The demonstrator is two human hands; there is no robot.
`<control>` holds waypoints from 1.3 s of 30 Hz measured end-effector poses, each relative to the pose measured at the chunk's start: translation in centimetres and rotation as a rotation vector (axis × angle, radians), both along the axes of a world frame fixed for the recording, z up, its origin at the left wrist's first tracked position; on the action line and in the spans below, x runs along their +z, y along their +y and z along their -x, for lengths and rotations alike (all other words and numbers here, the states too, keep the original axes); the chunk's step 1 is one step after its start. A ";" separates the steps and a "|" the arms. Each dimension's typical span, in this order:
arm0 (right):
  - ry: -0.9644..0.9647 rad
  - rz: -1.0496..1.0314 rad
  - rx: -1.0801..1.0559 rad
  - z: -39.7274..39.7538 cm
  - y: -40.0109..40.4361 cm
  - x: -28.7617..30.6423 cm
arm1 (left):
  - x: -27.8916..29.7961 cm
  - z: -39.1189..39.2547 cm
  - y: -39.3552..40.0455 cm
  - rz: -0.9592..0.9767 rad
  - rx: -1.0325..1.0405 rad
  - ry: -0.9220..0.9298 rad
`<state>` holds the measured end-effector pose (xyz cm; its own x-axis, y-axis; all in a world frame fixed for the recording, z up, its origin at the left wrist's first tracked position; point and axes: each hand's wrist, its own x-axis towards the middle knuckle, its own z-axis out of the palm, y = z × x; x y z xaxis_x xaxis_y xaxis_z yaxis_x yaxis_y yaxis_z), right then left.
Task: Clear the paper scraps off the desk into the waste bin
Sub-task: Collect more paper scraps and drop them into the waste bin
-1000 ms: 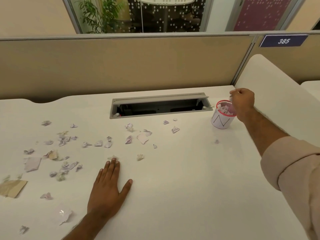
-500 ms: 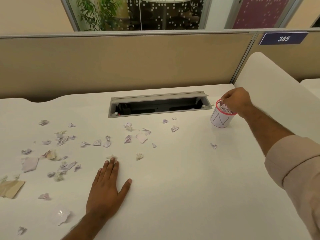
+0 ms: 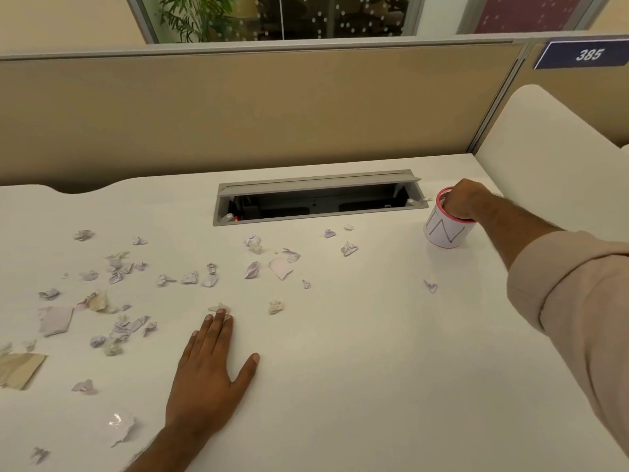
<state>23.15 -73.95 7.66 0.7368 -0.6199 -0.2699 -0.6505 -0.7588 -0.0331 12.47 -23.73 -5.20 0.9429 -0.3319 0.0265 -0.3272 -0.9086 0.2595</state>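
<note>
A small white waste bin (image 3: 442, 233) with a red rim stands at the desk's far right. My right hand (image 3: 464, 201) is pushed down into its mouth, and the fingertips are hidden inside. My left hand (image 3: 211, 373) lies flat on the white desk (image 3: 357, 369), fingers straight, with its fingertips touching a crumpled scrap (image 3: 219, 307). Several pale paper scraps (image 3: 280, 267) are scattered over the left and middle of the desk. One small scrap (image 3: 430, 286) lies alone a little in front of the bin.
An open grey cable tray (image 3: 320, 199) is sunk into the desk behind the scraps. A beige partition (image 3: 272, 114) closes off the back. A larger brown torn piece (image 3: 18, 369) lies at the left edge, and a side panel (image 3: 544, 158) rises at the right.
My right hand has gone from above the bin's rim down into its mouth. A small scrap now lies on the desk in front of the bin. My left hand has stayed flat.
</note>
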 end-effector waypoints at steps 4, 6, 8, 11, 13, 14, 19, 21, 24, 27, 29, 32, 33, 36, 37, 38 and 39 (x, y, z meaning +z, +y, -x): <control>0.038 -0.022 -0.021 -0.2 0.6 0.0 | 0.0 -0.1 0.0 -0.015 -0.003 -0.003; 0.054 -0.031 -0.001 -0.1 0.7 0.2 | 0.0 -0.1 0.0 -0.018 -0.002 -0.004; 0.069 -0.053 -0.010 -0.1 0.6 0.4 | 0.0 -0.1 0.0 -0.015 -0.003 -0.003; 0.100 -0.032 0.025 0.0 0.6 0.8 | 0.0 0.0 0.0 -0.014 -0.004 -0.007; 0.116 -0.019 0.029 0.0 0.5 1.3 | 0.0 0.0 0.0 -0.020 -0.004 -0.009; 0.123 -0.009 0.032 0.1 0.3 1.6 | 0.0 0.0 0.0 -0.026 -0.006 -0.010; -0.061 0.063 -0.004 0.7 -0.1 3.4 | 0.0 0.0 -0.1 -0.093 -0.037 -0.022; -0.108 0.015 -0.047 0.8 0.2 3.0 | 0.0 0.0 -0.1 -0.090 -0.043 -0.020; -0.110 -0.090 -0.110 0.6 0.8 1.6 | 0.1 0.0 -0.1 -0.079 -0.056 -0.012; -0.052 -0.083 -0.083 0.6 1.3 1.0 | 0.0 -0.1 0.0 -0.074 -0.070 -0.008; -0.037 -0.108 -0.004 0.4 1.5 1.0 | -0.1 -0.2 0.1 -0.064 -0.066 -0.008; -0.072 0.005 -0.015 0.4 1.7 1.3 | -0.2 -0.3 0.2 -0.048 -0.061 -0.014; -0.110 0.038 -0.032 0.5 1.6 1.4 | -0.2 -0.3 0.2 -0.039 -0.060 -0.014; -0.199 0.111 -0.062 0.8 1.4 1.9 | -0.2 -0.2 0.2 -0.012 -0.058 -0.009; -0.239 0.127 -0.078 1.1 1.4 2.1 | -0.2 -0.2 0.2 -0.001 -0.054 -0.010; -0.282 0.156 -0.079 1.4 1.3 2.3 | -0.2 -0.1 0.2 0.011 -0.047 -0.012; -0.349 0.180 -0.073 1.8 1.5 2.5 | -0.2 -0.1 0.2 0.029 -0.039 -0.015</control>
